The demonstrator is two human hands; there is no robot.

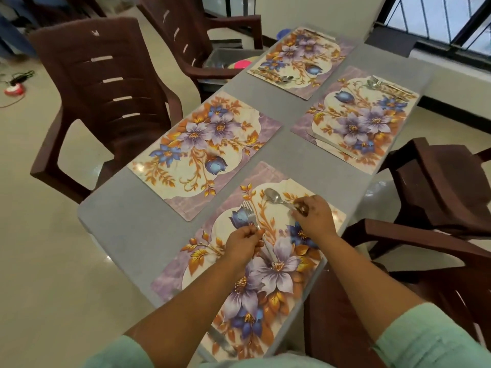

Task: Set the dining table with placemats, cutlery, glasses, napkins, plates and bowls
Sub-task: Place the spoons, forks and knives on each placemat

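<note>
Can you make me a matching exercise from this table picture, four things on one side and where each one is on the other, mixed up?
Things:
1. fork
2. spoon
3. near left placemat
4. pink disc

Places or states:
A. in the grey tub on the far chair
B. held by the right hand
C. no cutlery on it
D. held by the left hand

Pairs: 1-D, 2-B, 3-C, 4-A
</note>
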